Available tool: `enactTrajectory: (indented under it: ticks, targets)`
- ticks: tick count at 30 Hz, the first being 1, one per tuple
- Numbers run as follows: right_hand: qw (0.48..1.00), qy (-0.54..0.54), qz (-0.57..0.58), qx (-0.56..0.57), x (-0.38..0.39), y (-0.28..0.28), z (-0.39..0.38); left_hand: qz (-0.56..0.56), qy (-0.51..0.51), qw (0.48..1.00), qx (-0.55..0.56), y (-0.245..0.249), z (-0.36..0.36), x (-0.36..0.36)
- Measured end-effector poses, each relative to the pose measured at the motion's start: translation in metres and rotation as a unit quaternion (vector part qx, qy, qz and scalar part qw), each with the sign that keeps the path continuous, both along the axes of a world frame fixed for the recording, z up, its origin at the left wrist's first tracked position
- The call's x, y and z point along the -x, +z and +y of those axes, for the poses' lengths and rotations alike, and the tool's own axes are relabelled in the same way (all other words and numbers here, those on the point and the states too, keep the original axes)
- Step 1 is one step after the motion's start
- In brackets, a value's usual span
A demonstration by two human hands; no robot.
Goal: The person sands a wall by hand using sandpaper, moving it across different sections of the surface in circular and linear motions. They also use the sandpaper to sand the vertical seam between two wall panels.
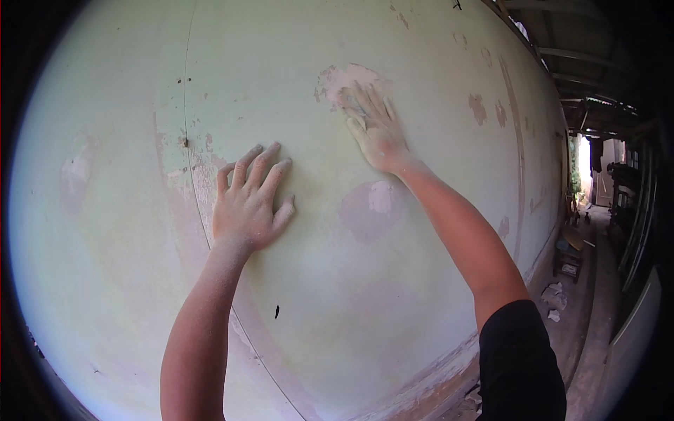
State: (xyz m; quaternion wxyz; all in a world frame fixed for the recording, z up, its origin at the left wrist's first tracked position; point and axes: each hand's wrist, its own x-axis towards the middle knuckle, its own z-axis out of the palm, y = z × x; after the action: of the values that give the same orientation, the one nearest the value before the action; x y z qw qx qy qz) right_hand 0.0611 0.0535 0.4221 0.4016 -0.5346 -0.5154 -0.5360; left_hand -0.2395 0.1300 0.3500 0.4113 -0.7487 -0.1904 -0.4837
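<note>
A pale green wall (112, 91) with pinkish filler patches fills the view. My left hand (249, 200) lies flat on it with fingers spread, next to a vertical panel seam (187, 105). My right hand (373, 126) is pressed flat higher up, fingers over the lower edge of a pink patch (344, 76). Both hands are dusted with white powder and hold nothing. A second round pink patch (368, 207) lies below my right wrist.
More pink patches (479, 109) and a long vertical filler stripe (516, 154) run along the wall to the right. At far right a narrow covered passage holds debris (554, 295), a low stool or crate (567, 259) and dark stacked items (621, 203).
</note>
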Motion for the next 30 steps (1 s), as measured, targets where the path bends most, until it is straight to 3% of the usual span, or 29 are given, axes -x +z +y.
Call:
enactTrajectory:
  ticks: [2, 3, 5, 7, 8, 10, 11, 14, 16, 19, 20, 22, 23, 25, 29, 30]
  targets:
    - [0.985, -0.044, -0.134, 0.099, 0.0, -0.023, -0.011, 0.0, -0.002, 1.0, 0.0, 0.0, 0.001, 0.0]
    - [0.985, -0.043, -0.135, 0.099, -0.008, -0.02, -0.013, 0.0, 0.0, 1.0, -0.001, 0.0, 0.003, 0.0]
    - [0.992, -0.02, -0.097, 0.08, -0.032, 0.003, -0.014, -0.002, -0.01, 1.0, -0.009, -0.001, 0.004, 0.0]
    - [0.999, 0.023, 0.021, -0.017, -0.047, 0.037, -0.008, 0.001, -0.008, 1.0, -0.001, -0.001, 0.001, 0.0]
    - [0.999, 0.025, 0.019, -0.014, -0.044, 0.053, -0.003, -0.001, -0.007, 1.0, 0.001, 0.0, -0.001, 0.001]
    - [0.976, -0.001, 0.192, -0.099, -0.02, 0.08, 0.005, -0.004, -0.011, 1.0, 0.003, 0.0, 0.0, 0.001]
    - [0.977, -0.001, 0.19, -0.098, -0.007, 0.082, 0.011, -0.002, -0.018, 1.0, 0.003, 0.0, 0.001, 0.001]
    - [0.989, 0.05, 0.089, -0.107, 0.028, 0.069, 0.019, 0.002, -0.016, 1.0, -0.002, 0.0, 0.0, 0.003]
    - [0.997, 0.037, -0.072, 0.01, 0.043, 0.05, 0.013, 0.0, -0.018, 1.0, -0.005, -0.001, 0.001, 0.003]
    - [0.987, 0.032, -0.155, 0.027, 0.016, 0.044, -0.003, 0.001, -0.021, 1.0, -0.008, -0.001, 0.003, 0.003]
    - [0.987, 0.034, -0.156, 0.024, 0.005, 0.05, -0.006, 0.0, -0.024, 1.0, -0.004, -0.001, 0.003, 0.003]
    - [0.997, 0.056, -0.018, -0.043, -0.009, 0.072, -0.004, 0.0, -0.023, 1.0, -0.009, -0.003, 0.006, 0.003]
    - [0.997, 0.059, -0.022, -0.042, -0.008, 0.084, 0.005, -0.001, -0.027, 1.0, -0.015, -0.002, 0.007, 0.003]
    - [0.989, 0.016, 0.045, -0.139, 0.0, 0.091, 0.017, -0.001, -0.026, 1.0, -0.012, 0.0, 0.005, 0.004]
    - [0.991, 0.059, -0.034, -0.115, 0.012, 0.067, 0.018, -0.002, -0.025, 1.0, -0.016, -0.002, 0.006, 0.004]
    - [0.987, 0.111, -0.084, -0.079, 0.017, 0.052, 0.016, -0.005, -0.025, 1.0, -0.015, -0.002, 0.006, 0.004]
